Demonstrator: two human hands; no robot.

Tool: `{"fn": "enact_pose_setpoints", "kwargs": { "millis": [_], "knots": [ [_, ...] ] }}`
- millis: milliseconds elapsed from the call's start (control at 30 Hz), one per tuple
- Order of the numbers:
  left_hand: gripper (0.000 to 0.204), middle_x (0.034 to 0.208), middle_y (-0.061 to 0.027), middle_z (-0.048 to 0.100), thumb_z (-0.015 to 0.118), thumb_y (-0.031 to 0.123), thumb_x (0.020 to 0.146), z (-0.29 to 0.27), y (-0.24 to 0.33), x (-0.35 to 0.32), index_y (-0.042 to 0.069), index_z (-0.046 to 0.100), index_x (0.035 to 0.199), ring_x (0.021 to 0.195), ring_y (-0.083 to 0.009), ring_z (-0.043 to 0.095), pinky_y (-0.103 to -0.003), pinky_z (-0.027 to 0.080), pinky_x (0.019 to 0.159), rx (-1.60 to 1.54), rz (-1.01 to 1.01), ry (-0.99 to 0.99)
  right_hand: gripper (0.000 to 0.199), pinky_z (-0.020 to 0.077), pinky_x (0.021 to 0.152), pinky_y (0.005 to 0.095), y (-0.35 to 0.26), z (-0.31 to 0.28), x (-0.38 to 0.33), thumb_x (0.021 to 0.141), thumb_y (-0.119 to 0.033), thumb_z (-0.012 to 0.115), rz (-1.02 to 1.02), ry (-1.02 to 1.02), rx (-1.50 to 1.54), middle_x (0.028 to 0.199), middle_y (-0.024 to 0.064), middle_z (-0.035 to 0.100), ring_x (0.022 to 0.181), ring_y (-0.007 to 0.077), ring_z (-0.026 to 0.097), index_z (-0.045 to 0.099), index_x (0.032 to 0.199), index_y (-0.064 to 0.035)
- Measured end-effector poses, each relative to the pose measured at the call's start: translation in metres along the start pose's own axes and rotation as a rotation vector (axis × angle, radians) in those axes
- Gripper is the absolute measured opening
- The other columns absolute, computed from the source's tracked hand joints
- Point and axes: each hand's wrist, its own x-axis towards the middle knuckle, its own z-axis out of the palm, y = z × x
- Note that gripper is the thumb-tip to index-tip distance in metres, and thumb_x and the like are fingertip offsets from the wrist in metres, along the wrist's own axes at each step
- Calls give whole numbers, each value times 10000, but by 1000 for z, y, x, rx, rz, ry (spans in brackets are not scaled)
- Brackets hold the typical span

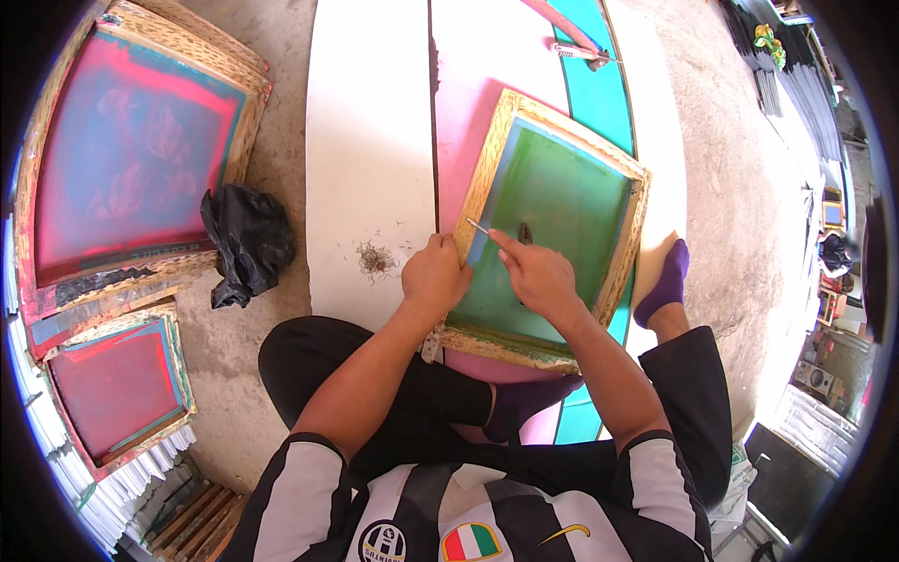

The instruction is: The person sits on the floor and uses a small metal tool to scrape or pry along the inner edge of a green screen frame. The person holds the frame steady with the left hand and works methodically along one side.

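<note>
A wooden screen-printing frame [482, 178] with green mesh lies tilted in front of my crossed legs. My left hand [435, 273] is closed on its left bar. In my right hand [539, 277] is a tool with a thin metal shaft [478, 227], perhaps a screwdriver. Its handle is hidden in my fist, and the tip touches the left bar just beyond my left hand. A dark object [525, 233] on the mesh is partly covered by my right hand; I cannot tell its kind. Left of the frame sits a small pile of staples [375, 261] on the white board.
A hammer [596, 62] and a cutter knife [571, 51] lie beyond the frame. Two pink-meshed frames, one large [131, 150] and one smaller [117, 384], stand at the left. A crumpled black plastic bag [248, 244] rests beside them. My purple-socked foot [663, 284] is by the frame's right side.
</note>
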Motion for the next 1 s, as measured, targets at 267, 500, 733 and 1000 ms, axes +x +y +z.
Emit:
{"fn": "enact_pose_setpoints", "kwargs": {
  "millis": [267, 500, 733, 1000],
  "knots": [
    [380, 1029, -200, 683, 749, 204, 788, 10, -5, 0, -36, 670, 1073, 870, -396, 722, -488, 590, 755, -17, 24, 88, 448, 573, 616, 513, -23, -1, -1, 1043, -251, 515, 3, -76, -259, 817, 186, 708, 714, 376, 727, 561, 1487, -284],
    [383, 1006, -196, 686, 759, 199, 767, 9, -7, -1, -41, 678, 1054, 843, -392, 721, -486, 590, 741, -10, 66, 115, 438, 571, 701, 465, -4, 7, 3, 1055, -223, 530, -44, -50, -97, 888, 178, 742, 705, 331, 716, 584, 1489, -207],
    [326, 972, -189, 678, 770, 210, 765, 8, -6, 2, -18, 656, 967, 850, -400, 711, -496, 578, 734, -41, 83, 105, 409, 560, 745, 445, 41, 51, 18, 1069, -269, 550, -17, -98, 805, 978, 217, 748, 784, 345, 726, 603, 1475, -286],
    [354, 999, -197, 671, 780, 237, 779, 6, -8, 1, -18, 662, 994, 885, -405, 704, -505, 571, 759, -36, 88, 99, 456, 526, 656, 382, 32, 33, 16, 1079, -302, 573, -74, -75, 312, 846, 28, 661, 644, 167, 592, 564, 1511, -157]
  ]
}}
